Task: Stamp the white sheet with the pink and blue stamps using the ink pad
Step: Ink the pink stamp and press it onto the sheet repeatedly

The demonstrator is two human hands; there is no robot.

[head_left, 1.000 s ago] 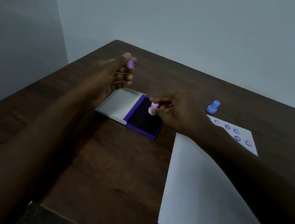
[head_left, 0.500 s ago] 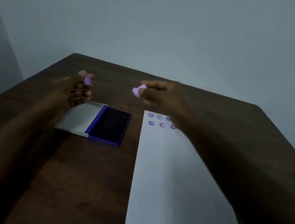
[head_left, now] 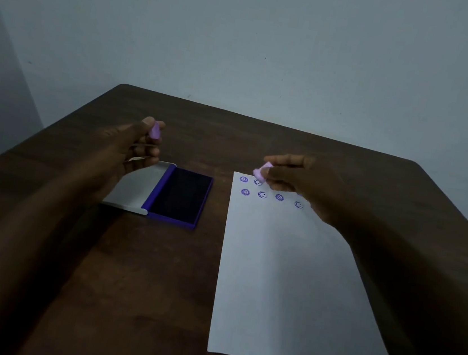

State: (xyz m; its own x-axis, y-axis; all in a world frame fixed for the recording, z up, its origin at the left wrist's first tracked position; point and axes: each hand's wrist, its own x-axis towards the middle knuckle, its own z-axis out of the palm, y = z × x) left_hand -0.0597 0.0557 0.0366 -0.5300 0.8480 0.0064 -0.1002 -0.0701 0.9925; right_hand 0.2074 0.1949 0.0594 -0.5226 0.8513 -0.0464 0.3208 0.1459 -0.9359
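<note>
Over far end of sheet (head_left: 282, 277), my right hand (head_left: 295, 176) pinches pink stamp (head_left: 260, 171), tilted, just above top row of purple prints (head_left: 262, 194): smileys, flower shapes. Left hand (head_left: 130, 147) grips pink cap (head_left: 155, 130) above open ink pad (head_left: 178, 197) on table (head_left: 133, 268). No readable lettering.

dark wood table (head_left: 133, 268), matt paper sheet (head_left: 287, 287), plastic stamp (head_left: 260, 172)

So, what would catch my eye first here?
Probably the long white paper sheet on the dark wooden table, with purple smiley prints along its far edge. The right hand holds a small pink stamp above those prints; an open purple ink pad lies left of the sheet.
</note>
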